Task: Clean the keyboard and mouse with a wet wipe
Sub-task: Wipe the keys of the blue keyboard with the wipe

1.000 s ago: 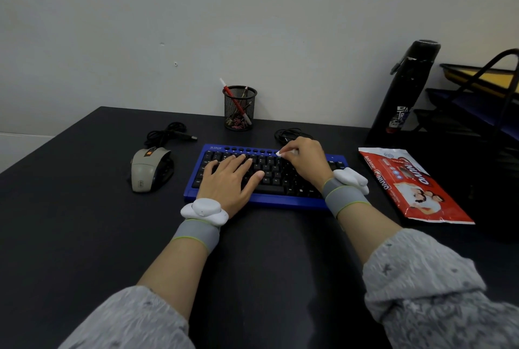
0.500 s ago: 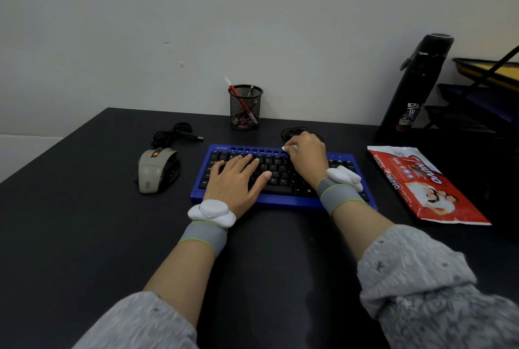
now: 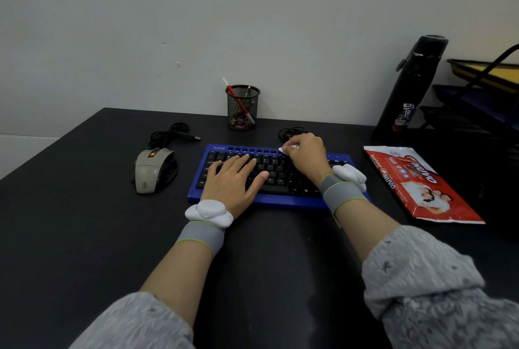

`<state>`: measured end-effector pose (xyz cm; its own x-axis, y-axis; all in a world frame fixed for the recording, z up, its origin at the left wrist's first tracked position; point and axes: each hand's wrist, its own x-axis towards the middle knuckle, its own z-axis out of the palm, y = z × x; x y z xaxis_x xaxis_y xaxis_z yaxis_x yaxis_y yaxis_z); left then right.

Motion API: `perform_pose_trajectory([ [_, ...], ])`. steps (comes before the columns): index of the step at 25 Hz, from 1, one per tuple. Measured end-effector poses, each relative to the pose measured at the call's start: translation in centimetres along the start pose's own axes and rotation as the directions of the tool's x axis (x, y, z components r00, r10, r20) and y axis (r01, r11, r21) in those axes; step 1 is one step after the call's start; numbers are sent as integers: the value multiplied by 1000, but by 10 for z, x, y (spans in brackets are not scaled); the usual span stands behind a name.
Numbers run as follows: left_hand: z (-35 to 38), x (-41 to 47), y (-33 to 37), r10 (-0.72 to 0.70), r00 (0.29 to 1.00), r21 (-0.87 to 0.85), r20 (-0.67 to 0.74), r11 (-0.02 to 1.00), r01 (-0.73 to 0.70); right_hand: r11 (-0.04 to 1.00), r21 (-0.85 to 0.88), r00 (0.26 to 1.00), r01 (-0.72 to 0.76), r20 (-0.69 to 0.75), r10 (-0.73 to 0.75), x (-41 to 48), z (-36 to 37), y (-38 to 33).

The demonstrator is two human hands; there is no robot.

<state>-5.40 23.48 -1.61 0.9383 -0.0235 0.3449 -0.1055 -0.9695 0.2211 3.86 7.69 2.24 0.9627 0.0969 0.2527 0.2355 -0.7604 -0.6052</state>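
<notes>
The black worktop (image 3: 84, 236) fills the lower part of the view, with its far edge against a pale wall. A tall black bottle (image 3: 407, 87) stands at the far right corner, just beside some dark stacked trays (image 3: 477, 90). A blue keyboard (image 3: 280, 199) with black keys lies in the middle of the worktop, nearer the far edge. A red pack of wipes (image 3: 421, 188) lies flat to the right of the keyboard, near the right edge. The left hand (image 3: 233, 180) lies flat and spread wide on the left keys, holding nothing. The right hand (image 3: 306, 154) is curled over the far edge of the keyboard, pinching a small white wet wipe (image 3: 286, 149) that touches the top row. A grey mouse (image 3: 153, 170) sits to the left of the keyboard, apart from it. A black mesh cup (image 3: 243, 108) with pens stands at the far edge, behind the keyboard.
</notes>
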Motion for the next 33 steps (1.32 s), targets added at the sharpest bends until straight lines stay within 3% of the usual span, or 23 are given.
perform_pose_trajectory([
  [3, 0, 0, 0, -1, 1000, 13, -7, 1000, 2, 1000, 23, 998, -2, -67, 4, -3, 5, -3],
  [9, 1, 1, 0, 3, 1000, 15, -4, 1000, -3, 996, -86, 1000, 15, 29, -13, 1, 15, -14],
  [23, 4, 1, 0, -3, 1000, 19, -13, 1000, 3, 993, -116, 996, 18, 92, -7, 1, 3, -3],
  [33, 4, 2, -1, 6, 1000, 23, -11, 1000, -5, 989, -68, 984, 135, 127, -126, -1, 11, -10],
])
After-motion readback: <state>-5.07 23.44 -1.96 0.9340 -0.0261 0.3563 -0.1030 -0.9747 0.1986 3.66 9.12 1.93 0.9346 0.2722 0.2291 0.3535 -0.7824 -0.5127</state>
